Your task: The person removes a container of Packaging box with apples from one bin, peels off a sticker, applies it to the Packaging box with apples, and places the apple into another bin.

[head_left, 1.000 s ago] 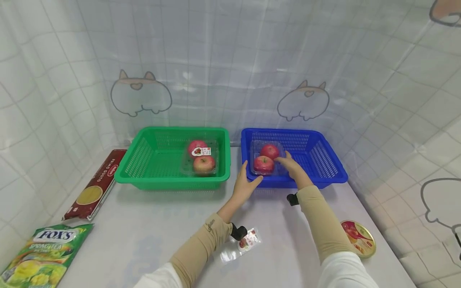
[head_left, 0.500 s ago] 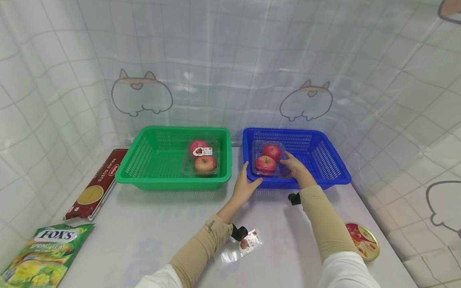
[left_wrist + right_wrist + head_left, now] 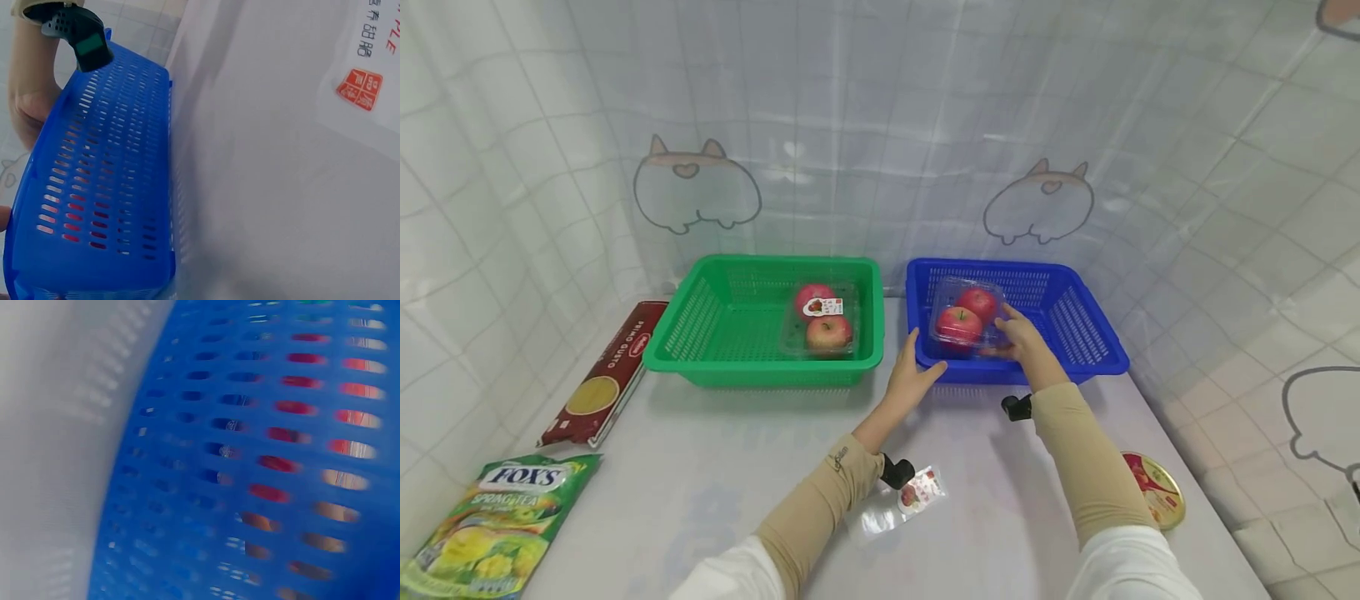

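Note:
The blue basket [image 3: 1086,329] holds a clear plastic box of apples [image 3: 959,327] in its left part. My right hand [image 3: 1028,350] reaches over the front rim and grips the box's right side; the box stands a little tilted. At the basket's near left corner, my left hand [image 3: 910,385] has its fingers and thumb spread against the rim. In the left wrist view, a fingertip [image 3: 5,217] shows beside the basket [image 3: 112,169], and red apples show through the slots. The right wrist view is filled by the slotted basket wall [image 3: 187,456], with my right hand hidden.
Left of it stands a green basket [image 3: 730,367] with another box of apples [image 3: 827,333]. A pasta pack [image 3: 602,375] and a FOX'S candy bag [image 3: 497,521] lie at the left. A labelled clear bag [image 3: 917,493] lies in front; a round tin [image 3: 1153,490] is at the right.
The box of apples has shifted slightly right and turned and tilted under my right hand, which has closed in on its side. My left hand stays at the basket's corner.

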`<state>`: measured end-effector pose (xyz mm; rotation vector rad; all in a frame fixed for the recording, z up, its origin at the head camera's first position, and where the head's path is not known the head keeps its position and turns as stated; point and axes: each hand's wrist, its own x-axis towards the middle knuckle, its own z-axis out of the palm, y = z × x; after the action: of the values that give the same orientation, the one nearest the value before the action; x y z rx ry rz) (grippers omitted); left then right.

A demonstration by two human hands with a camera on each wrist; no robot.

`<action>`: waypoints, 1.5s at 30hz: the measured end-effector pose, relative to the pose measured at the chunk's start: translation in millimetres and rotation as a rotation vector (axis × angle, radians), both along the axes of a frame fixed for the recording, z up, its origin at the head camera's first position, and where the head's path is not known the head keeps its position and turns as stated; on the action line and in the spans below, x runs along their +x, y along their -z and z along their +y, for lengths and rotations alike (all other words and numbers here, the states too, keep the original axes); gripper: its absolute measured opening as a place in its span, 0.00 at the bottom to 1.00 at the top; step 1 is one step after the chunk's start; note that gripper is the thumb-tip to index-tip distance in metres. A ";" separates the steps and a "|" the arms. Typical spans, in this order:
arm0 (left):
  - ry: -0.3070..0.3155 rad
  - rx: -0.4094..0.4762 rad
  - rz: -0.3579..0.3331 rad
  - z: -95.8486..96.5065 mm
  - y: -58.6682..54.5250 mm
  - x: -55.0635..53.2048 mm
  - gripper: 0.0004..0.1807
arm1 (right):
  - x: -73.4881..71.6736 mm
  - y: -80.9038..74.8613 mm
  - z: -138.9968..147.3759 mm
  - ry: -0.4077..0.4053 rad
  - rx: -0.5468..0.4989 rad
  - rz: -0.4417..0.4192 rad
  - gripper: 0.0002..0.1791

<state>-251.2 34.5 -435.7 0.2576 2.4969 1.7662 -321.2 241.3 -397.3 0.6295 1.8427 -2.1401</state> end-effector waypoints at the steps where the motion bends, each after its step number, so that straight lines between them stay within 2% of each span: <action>1: 0.002 -0.005 -0.002 -0.1 -1.5 -0.5 0.44 | 4.3 -7.0 -1.9 0.003 -0.005 0.007 0.33; 6: -0.015 -0.088 0.024 -0.7 -7.2 1.2 0.43 | 22.9 -34.3 -9.5 0.020 -0.061 0.044 0.34; 10: -0.061 -0.176 0.133 -1.1 -13.2 5.2 0.43 | 34.8 -46.6 -14.5 0.042 -0.086 0.084 0.34; 13: -0.093 -0.171 0.220 -0.2 -20.5 7.7 0.42 | 44.2 -54.5 -19.8 0.067 -0.114 0.114 0.34; 16: -0.086 -0.053 0.227 2.0 -30.2 9.4 0.44 | 51.7 -60.5 -29.0 0.089 -0.134 0.142 0.34; 20: -0.058 0.197 0.146 6.8 -40.9 8.6 0.47 | 58.8 -63.7 -45.0 0.105 -0.165 0.174 0.34; 24: -0.091 0.338 0.104 10.9 -44.6 5.7 0.47 | 66.3 -64.0 -59.4 0.126 -0.201 0.190 0.34; 33: -0.158 0.562 -0.004 7.9 -55.6 8.5 0.43 | 86.7 -69.4 -84.3 0.173 -0.201 0.225 0.34; 42: -0.221 0.633 0.015 -0.4 -59.2 9.1 0.40 | 98.8 -66.7 -101.5 0.162 -0.190 0.276 0.35; 45: -0.249 0.636 0.019 -5.4 -60.2 10.1 0.39 | 102.5 -63.0 -103.5 0.129 -0.157 0.283 0.36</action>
<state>-241.1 29.1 -375.5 -0.0118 1.9644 2.6289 -218.7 137.9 -334.3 0.4405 1.7839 -2.5418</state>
